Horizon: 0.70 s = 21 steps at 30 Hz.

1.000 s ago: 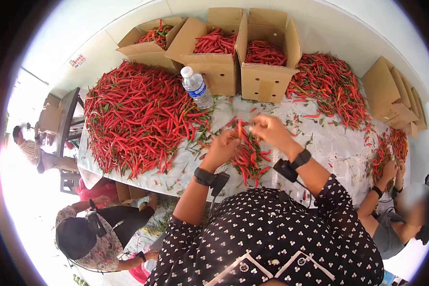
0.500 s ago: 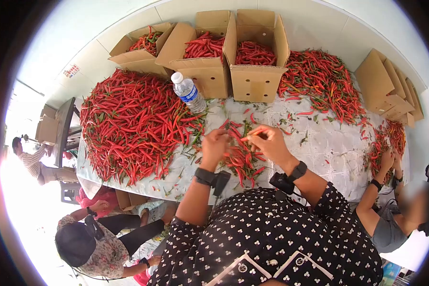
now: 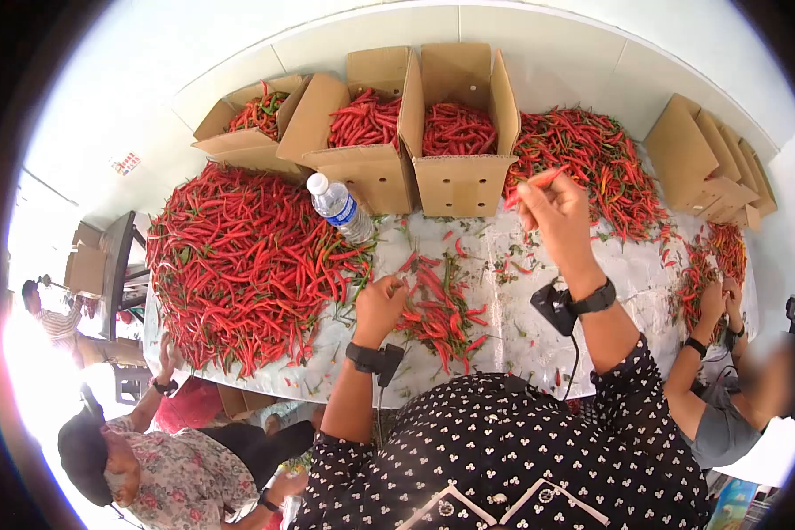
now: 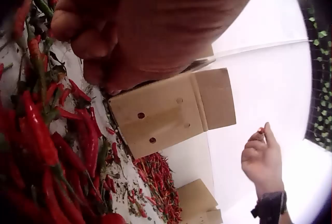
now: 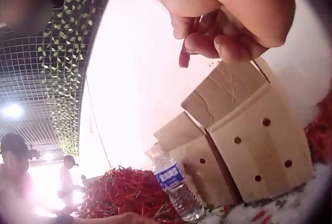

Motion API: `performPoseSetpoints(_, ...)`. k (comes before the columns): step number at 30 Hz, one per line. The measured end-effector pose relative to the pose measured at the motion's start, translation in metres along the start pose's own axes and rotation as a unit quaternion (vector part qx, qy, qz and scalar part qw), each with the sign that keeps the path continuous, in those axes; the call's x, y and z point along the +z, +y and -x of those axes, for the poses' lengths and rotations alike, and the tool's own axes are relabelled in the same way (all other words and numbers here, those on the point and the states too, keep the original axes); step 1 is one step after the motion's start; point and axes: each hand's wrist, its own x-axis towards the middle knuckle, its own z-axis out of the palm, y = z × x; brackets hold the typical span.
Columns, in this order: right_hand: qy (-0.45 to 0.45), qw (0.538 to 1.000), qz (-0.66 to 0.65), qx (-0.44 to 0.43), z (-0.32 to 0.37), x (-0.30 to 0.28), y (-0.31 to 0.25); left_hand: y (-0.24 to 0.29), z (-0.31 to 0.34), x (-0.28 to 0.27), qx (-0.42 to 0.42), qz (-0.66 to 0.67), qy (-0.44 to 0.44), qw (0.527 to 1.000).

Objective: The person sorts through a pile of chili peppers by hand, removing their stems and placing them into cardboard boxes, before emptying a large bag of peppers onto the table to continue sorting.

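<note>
Right hand [image 3: 558,221] pinches one red chili [image 5: 184,59], raised above the worktop [image 3: 652,287] near the closest open box [image 3: 459,181]; best kept to a light fingertip pinch, no crushing, clear of the flaps; chili's long axis slants upper right to lower left in head view, visible end down in right-wrist view; stem end unclear; left hand [image 3: 380,311] curled beside small pile [image 3: 442,309], cannot tell if holding anything.
</note>
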Motion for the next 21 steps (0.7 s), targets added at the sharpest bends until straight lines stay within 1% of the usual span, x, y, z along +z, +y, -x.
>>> performPoseSetpoints(1, 0.001, 1.0, 0.0, -0.002, -0.009, 0.001, -0.008, 0.003, 0.001, -0.002, 0.0, -0.017, 0.004, 1.0)
performPoseSetpoints(2, 0.007, 1.0, 0.012, -0.021, -0.02, 0.003, -0.015, 0.007, 0.001, -0.005, -0.01, -0.022, -0.013, 1.0)
performPoseSetpoints(3, 0.013, 0.999, 0.024, -0.04, -0.031, 0.004, -0.021, 0.008, 0.0, -0.006, -0.007, -0.023, -0.011, 1.0)
performPoseSetpoints(5, -0.002, 0.999, 0.028, -0.043, -0.053, 0.007, -0.028, 0.01, -0.001, -0.007, 0.014, -0.029, -0.01, 0.999)
performPoseSetpoints(6, -0.016, 0.999, 0.034, -0.034, -0.064, 0.011, -0.03, 0.009, -0.002, -0.007, 0.013, -0.015, -0.029, 0.999)
performPoseSetpoints(7, -0.031, 0.998, 0.041, -0.026, -0.078, 0.012, -0.031, 0.009, -0.004, -0.007, 0.016, -0.015, -0.026, 0.999)
performPoseSetpoints(8, -0.063, 0.995, 0.07, -0.036, -0.092, 0.013, -0.029, 0.011, -0.004, -0.007, 0.038, -0.028, -0.028, 0.998)
performPoseSetpoints(9, -0.063, 0.995, 0.07, -0.039, -0.103, 0.012, -0.029, 0.013, -0.005, -0.007, 0.061, -0.041, -0.031, 0.997)
performPoseSetpoints(11, -0.105, 0.972, 0.209, -0.026, -0.124, 0.011, -0.033, 0.017, -0.005, -0.008, 0.08, -0.06, -0.026, 0.995)
performPoseSetpoints(12, -0.139, 0.953, 0.269, -0.026, -0.135, 0.009, -0.039, 0.016, -0.004, -0.007, 0.067, -0.053, -0.031, 0.996)
performPoseSetpoints(13, -0.137, 0.953, 0.27, -0.027, -0.146, 0.007, -0.046, 0.015, -0.004, -0.006, 0.053, -0.045, -0.035, 0.997)
performPoseSetpoints(15, -0.204, 0.917, 0.342, -0.011, -0.172, 0.007, -0.056, 0.014, -0.002, -0.004, 0.042, -0.033, -0.039, 0.998)
performPoseSetpoints(16, -0.215, 0.9, 0.38, -0.001, -0.187, 0.006, -0.058, 0.014, -0.003, -0.003, 0.029, -0.021, -0.045, 0.998)
performPoseSetpoints(17, -0.214, 0.899, 0.382, 0.002, -0.197, 0.006, -0.061, 0.016, -0.005, -0.004, 0.016, -0.008, -0.051, 0.999)
performPoseSetpoints(19, -0.238, 0.868, 0.434, -0.034, -0.213, 0.008, -0.064, 0.033, -0.011, -0.012, 0.0, 0.006, -0.063, 0.998)
performPoseSetpoints(20, -0.24, 0.856, 0.45, -0.086, -0.221, 0.003, -0.054, 0.042, -0.017, -0.019, -0.003, 0.045, -0.067, 0.997)
performPoseSetpoints(21, -0.238, 0.857, 0.45, -0.083, -0.221, -0.001, -0.049, 0.054, -0.023, -0.028, -0.007, 0.084, -0.072, 0.994)
